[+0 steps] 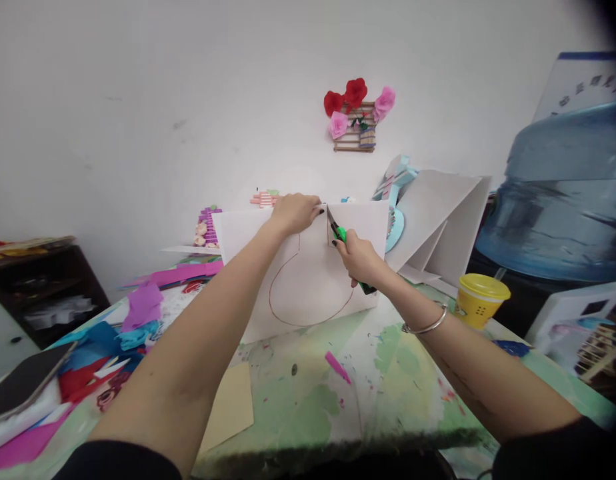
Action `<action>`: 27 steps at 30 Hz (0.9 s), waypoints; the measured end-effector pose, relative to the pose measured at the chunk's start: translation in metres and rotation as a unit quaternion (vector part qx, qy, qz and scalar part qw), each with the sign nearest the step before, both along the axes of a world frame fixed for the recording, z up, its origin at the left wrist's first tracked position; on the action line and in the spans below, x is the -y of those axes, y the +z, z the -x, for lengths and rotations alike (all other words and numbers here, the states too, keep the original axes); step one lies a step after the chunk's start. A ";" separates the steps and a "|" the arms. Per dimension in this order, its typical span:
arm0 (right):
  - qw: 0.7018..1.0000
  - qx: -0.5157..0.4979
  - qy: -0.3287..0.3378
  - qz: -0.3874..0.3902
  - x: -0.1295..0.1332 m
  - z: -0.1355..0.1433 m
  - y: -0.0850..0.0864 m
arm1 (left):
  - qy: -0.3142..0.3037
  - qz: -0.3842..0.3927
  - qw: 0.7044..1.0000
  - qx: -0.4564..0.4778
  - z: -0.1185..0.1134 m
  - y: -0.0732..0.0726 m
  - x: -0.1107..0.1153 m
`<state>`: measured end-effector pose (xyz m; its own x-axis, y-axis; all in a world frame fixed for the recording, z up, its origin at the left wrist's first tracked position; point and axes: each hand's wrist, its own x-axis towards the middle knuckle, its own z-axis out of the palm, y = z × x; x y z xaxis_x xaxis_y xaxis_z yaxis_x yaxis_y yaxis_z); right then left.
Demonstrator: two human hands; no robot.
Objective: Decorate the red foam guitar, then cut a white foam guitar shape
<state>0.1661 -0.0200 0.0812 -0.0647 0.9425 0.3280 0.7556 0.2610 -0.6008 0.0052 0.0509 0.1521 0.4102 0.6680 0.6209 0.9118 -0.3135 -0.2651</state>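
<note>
The table (308, 400) runs away from us, paint-stained in greens and white, and standing on it toward the far edge is the white sheet (298, 273), held upright with a red outline drawn on it, a rounded shape that looks like a heart or a loop. The cut is only just begun, by my reading: a short slit drops from the sheet's top edge down to about where the red line starts, and almost the whole curve below it remains uncut, with the sheet otherwise in one piece. The left hand (295, 212) is closed over the top edge just left of that slit, pinching the sheet to steady it. The right hand (359, 259) is wrapped around the green scissors (341, 235), blades pointing up into the slit, handles hidden in the grip, so how far the blades gape I cannot tell. Coloured paper scraps (138, 310) are heaped along the left edge, a yellow cup (481, 300) sits at the right edge, and one small pink scrap (337, 366) lies in the middle of the table, well apart from the sheet.
</note>
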 end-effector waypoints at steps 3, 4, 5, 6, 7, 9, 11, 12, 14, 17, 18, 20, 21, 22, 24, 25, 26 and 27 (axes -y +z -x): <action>1.000 0.000 0.014 0.018 0.000 -0.001 0.004 | 0.002 0.003 1.000 0.000 0.000 0.000 0.000; 1.000 0.008 0.013 0.012 0.000 -0.001 0.005 | 0.002 0.004 1.000 0.001 0.000 0.000 0.001; 1.000 0.017 0.008 0.002 0.000 0.000 0.006 | 0.002 0.005 1.000 0.001 -0.001 0.000 0.001; 1.000 0.025 0.002 -0.009 0.000 0.000 0.007 | 0.002 0.006 1.000 0.001 -0.001 0.001 0.001; 0.999 0.032 -0.004 -0.018 0.000 0.000 0.008 | 0.002 0.007 1.000 0.002 -0.001 0.001 0.001; 0.999 0.041 -0.010 -0.026 0.000 0.002 0.009 | 0.005 0.011 1.000 0.002 -0.002 0.001 0.002; 0.998 0.048 -0.018 -0.029 0.000 0.004 0.011 | 0.008 0.012 1.000 0.002 -0.002 0.001 0.003; 0.998 0.047 -0.020 -0.029 -0.001 0.006 0.012 | 0.009 0.011 1.000 0.002 -0.003 0.001 0.003; 0.999 0.041 -0.023 -0.026 -0.001 0.008 0.013 | 0.012 0.008 1.000 0.002 -0.003 0.001 0.004; 0.999 0.028 -0.016 -0.022 -0.003 0.008 0.015 | 0.011 0.005 1.000 0.002 -0.003 0.000 0.005; 0.999 0.024 -0.015 -0.021 -0.003 0.008 0.016 | 0.009 0.004 1.000 0.002 -0.003 0.000 0.005; 1.000 0.018 -0.011 -0.017 -0.004 0.007 0.015 | 0.008 0.002 1.000 0.004 -0.003 0.000 0.005; 1.000 0.016 -0.009 -0.016 -0.004 0.006 0.014 | 0.009 0.002 1.000 0.005 -0.003 0.000 0.006; 1.000 0.015 -0.009 -0.019 -0.005 0.006 0.013 | 0.011 0.003 1.000 0.007 -0.004 0.000 0.006; 0.999 0.018 -0.010 -0.031 -0.005 0.006 0.010 | 0.013 0.006 1.000 0.010 -0.004 0.000 0.006; 0.999 0.022 -0.013 -0.038 -0.005 0.007 0.008 | 0.014 0.007 1.000 0.011 -0.004 0.000 0.006; 0.999 0.026 -0.016 -0.044 -0.005 0.007 0.006 | 0.013 0.008 1.000 0.011 -0.004 0.001 0.005; 0.998 0.029 -0.018 -0.046 -0.005 0.008 0.005 | 0.012 0.008 1.000 0.011 -0.004 0.001 0.005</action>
<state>0.1580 -0.0155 0.0861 -0.0522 0.9108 0.4096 0.7990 0.2841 -0.5299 0.0092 0.0456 0.1530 0.3806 0.6879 0.6181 0.9246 -0.2956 -0.2404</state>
